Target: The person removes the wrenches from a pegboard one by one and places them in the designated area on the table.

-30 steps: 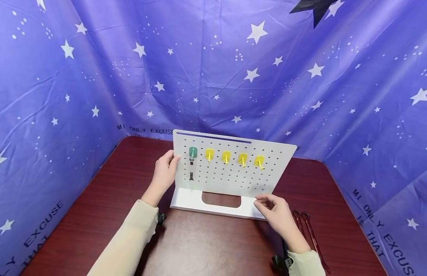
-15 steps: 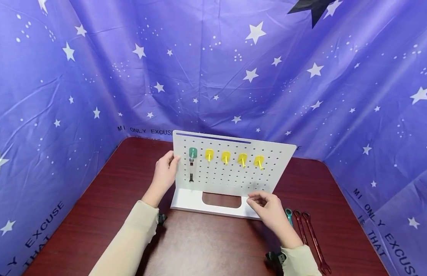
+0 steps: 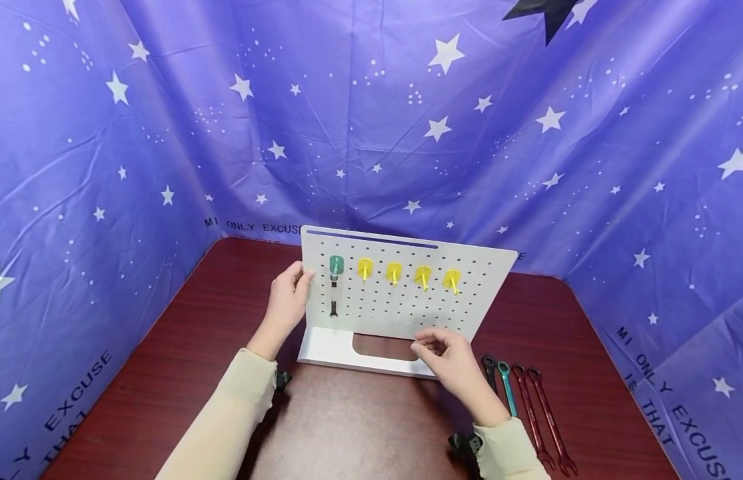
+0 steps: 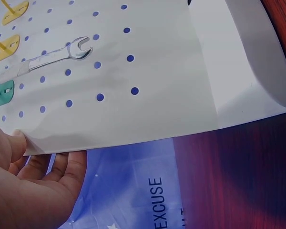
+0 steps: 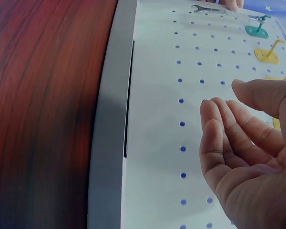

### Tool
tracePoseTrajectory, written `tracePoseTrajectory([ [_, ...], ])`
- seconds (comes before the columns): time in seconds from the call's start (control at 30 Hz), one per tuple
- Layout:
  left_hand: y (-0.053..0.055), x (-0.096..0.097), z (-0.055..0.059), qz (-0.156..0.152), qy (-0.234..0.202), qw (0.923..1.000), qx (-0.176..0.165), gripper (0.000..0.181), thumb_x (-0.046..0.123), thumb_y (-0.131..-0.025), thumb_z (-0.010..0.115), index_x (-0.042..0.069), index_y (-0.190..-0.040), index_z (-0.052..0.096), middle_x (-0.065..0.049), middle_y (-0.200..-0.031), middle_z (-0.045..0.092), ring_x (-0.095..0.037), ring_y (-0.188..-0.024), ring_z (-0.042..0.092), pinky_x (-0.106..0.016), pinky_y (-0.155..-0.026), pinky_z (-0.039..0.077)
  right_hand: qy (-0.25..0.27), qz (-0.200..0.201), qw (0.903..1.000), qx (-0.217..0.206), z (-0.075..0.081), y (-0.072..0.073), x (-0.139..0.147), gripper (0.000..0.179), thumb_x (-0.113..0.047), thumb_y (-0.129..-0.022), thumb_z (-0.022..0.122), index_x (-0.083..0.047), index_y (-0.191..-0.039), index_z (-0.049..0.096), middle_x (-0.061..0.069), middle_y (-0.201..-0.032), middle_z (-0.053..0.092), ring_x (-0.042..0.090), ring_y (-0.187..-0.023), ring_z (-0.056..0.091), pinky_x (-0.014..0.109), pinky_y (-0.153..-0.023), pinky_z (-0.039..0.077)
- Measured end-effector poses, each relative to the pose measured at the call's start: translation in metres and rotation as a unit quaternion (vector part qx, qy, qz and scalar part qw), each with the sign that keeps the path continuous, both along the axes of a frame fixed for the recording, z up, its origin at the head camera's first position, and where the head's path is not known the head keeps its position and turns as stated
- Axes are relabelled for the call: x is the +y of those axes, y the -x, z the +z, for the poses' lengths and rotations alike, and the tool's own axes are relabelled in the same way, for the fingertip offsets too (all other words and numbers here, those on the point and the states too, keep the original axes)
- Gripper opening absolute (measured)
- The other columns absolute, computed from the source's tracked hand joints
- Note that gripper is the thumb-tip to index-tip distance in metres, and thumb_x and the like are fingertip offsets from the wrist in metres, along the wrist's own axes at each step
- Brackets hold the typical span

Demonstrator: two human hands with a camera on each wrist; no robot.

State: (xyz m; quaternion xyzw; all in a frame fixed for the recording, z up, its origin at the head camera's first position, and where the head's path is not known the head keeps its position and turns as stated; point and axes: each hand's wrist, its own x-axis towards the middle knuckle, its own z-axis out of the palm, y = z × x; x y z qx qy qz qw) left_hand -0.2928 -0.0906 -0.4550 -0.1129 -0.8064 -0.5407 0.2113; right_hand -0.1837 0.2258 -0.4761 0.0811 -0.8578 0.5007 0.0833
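A white pegboard (image 3: 401,313) stands tilted back on its base. My left hand (image 3: 287,297) grips its left edge, thumb in front and fingers behind, as the left wrist view shows. From a green hook (image 3: 336,265) at the left hangs a silver combination wrench (image 4: 78,48), its open end downward. To the right of that hook sit several yellow hooks (image 3: 394,272) in a row, with nothing on them. My right hand (image 3: 452,363), fingers loosely bent and holding nothing, hovers before the lower right of the board; the thumb is apart from the fingertips in the right wrist view.
Right of my right forearm, on the dark red table (image 3: 167,373), lie a black wrench (image 3: 489,365), a teal wrench (image 3: 506,387) and two red wrenches (image 3: 549,417). Blue star-printed cloth (image 3: 359,133) hangs behind and at both sides.
My right hand has moved left along the board's base, uncovering the teal wrench and then the black one. My left hand stays at the board's edge.
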Motion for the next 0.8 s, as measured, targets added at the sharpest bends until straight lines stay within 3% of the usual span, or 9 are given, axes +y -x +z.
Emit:
tracePoseTrajectory([
  [0.8,-0.002,0.0,0.002,0.003,0.001,1.0,-0.008,0.012,0.011,-0.104,0.059,0.001,-0.101,0.066,-0.013,-0.087,0.07,-0.026,-0.07,0.06,-0.035,-0.058,0.045,0.017,0.037,0.9988,0.026,0.006,0.013,-0.034,0.015,-0.004,-0.089,0.079,0.0,-0.103,0.075,-0.002,-0.086,0.071,0.016,-0.077,0.066,0.028,-0.069,0.053],
])
